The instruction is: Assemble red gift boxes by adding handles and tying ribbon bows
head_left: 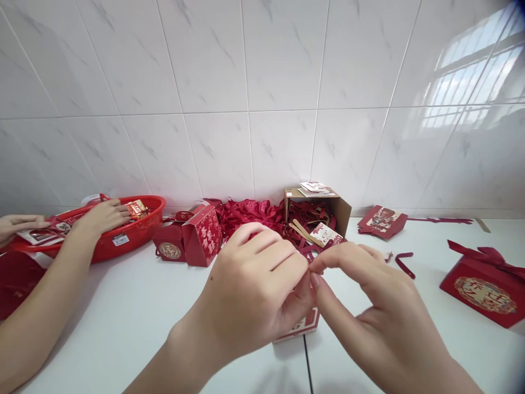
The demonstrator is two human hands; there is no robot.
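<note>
My left hand [254, 279] is closed, its back toward me and its fingers curled out of sight. Against it, my right hand [365, 306] pinches thumb and forefinger together at the left hand's fingers. Whatever is held between the two hands is hidden or too small to name. Just below and behind them stands a red box with a white printed panel [298, 330], mostly covered by my left hand.
Another person's hand [102, 216] reaches into a red plastic basket [158, 216] at left. Red gift boxes [204, 235], a ribbon pile [248, 213] and a cardboard box [343, 213] stand by the wall. Flat red cards [382, 221] and a bow-tied red box [484, 293] lie right.
</note>
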